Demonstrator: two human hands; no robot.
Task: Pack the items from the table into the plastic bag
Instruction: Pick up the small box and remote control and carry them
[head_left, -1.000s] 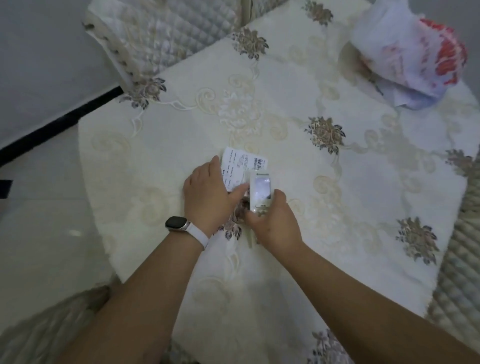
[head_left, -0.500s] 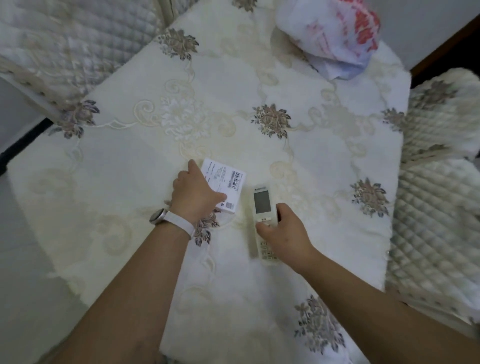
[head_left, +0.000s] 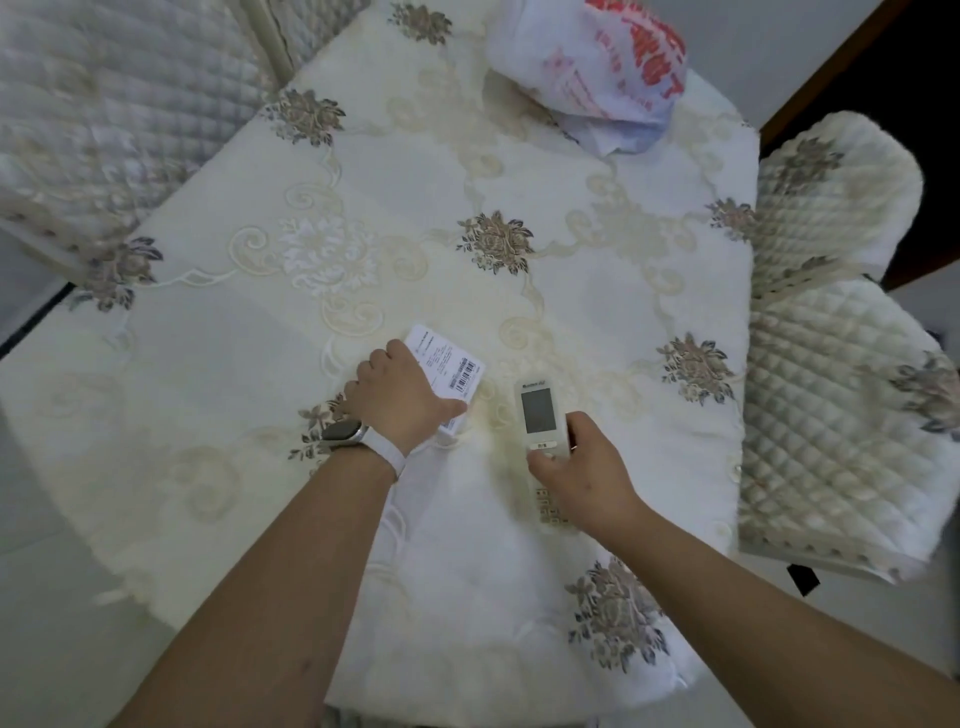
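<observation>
My left hand (head_left: 402, 397), with a white watch on the wrist, grips a small white box (head_left: 449, 371) with a barcode label, lying flat on the table. My right hand (head_left: 582, 470) is closed around a white remote control (head_left: 537, 410) with a grey screen; its lower buttons show under my palm. Both items sit near the middle of the table, a short gap between them. The white plastic bag (head_left: 592, 73) with red print lies crumpled at the far edge of the table, well beyond both hands.
The table (head_left: 467, 234) wears a cream embroidered cloth with flower motifs. Quilted chairs stand at the far left (head_left: 104, 104) and at the right (head_left: 831, 364). Grey floor shows at the left and bottom right.
The hands have drawn apart: the remote moved right with my right hand, the box stayed under my left. The view shifted, bringing the bag nearer the top centre.
</observation>
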